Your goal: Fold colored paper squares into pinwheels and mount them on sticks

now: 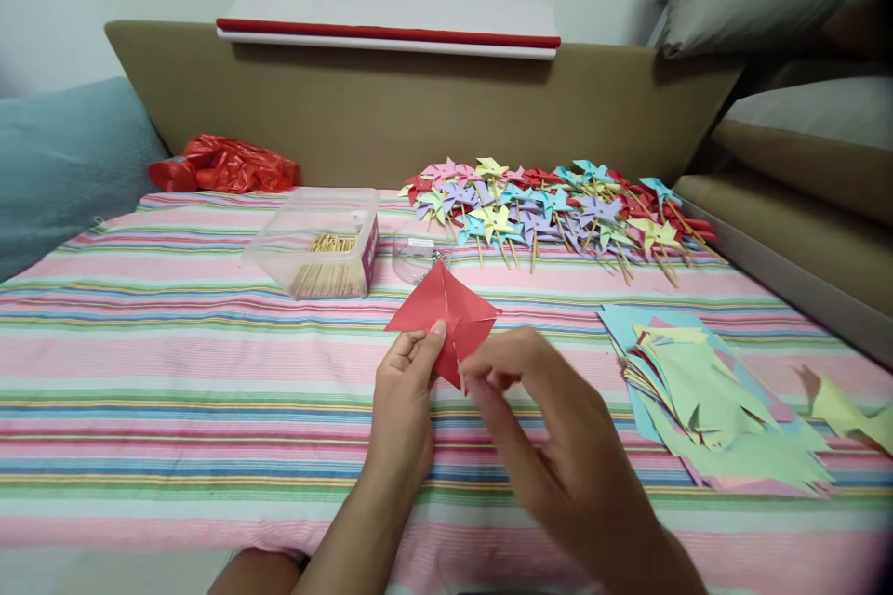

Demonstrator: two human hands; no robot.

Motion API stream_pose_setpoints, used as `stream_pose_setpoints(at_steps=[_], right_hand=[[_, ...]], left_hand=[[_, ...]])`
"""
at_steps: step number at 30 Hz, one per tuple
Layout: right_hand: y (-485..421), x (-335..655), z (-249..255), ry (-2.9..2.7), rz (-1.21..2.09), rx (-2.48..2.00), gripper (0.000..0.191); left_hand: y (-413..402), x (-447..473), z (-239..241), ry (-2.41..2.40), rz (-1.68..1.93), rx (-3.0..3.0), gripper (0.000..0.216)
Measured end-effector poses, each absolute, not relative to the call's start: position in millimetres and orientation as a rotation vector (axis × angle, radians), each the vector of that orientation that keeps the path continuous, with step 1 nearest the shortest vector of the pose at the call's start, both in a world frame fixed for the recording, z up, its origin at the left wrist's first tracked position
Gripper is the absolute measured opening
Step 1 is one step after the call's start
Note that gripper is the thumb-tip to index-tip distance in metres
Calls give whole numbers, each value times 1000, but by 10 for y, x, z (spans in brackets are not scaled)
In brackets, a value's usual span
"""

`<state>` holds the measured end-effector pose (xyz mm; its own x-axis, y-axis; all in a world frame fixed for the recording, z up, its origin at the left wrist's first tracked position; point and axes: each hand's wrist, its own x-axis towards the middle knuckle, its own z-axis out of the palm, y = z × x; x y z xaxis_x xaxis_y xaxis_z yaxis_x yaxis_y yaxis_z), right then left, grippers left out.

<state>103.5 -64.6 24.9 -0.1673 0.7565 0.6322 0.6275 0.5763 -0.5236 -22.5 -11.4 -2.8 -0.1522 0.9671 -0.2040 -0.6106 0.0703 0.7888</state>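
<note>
A square of red paper (pixel 419 302) is held up in front of me, turned like a diamond, with slits running in from its corners towards the middle. My left hand (pixel 408 395) grips it from below, thumb pressed on the front near the centre. At its lower right edge, the thumb and forefinger of my right hand (pixel 558 428) pinch together on the paper beside a slit; those fingertips are slightly blurred. Just behind the paper lies a round clear container (pixel 411 265) with small metallic bits at its edge, partly covered by the red sheet.
A clear plastic box (pixel 307 214) holding several thin wooden sticks (pixel 325 274) stands left of centre. Many-coloured paper pinwheels (pixel 537 204) on sticks lie at the back right. Cut paper sheets (pixel 726 390) are stacked at right, near a loose yellow piece (pixel 847 409). A red plastic bag (pixel 237 165) sits back left.
</note>
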Motion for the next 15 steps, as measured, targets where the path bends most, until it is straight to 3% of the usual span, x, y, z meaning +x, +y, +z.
stream_pose_setpoints(at_steps=[5, 10, 15], right_hand=[[-243, 1288, 33, -2016, 77, -1167, 33], [-241, 1270, 21, -1950, 36, -1130, 16], [-242, 1185, 54, -1835, 212, -1143, 14]], left_hand=[[-119, -241, 14, 932, 1504, 529, 22], [-136, -247, 2, 936, 1470, 544, 23], [-137, -247, -20, 960, 1478, 596, 20]])
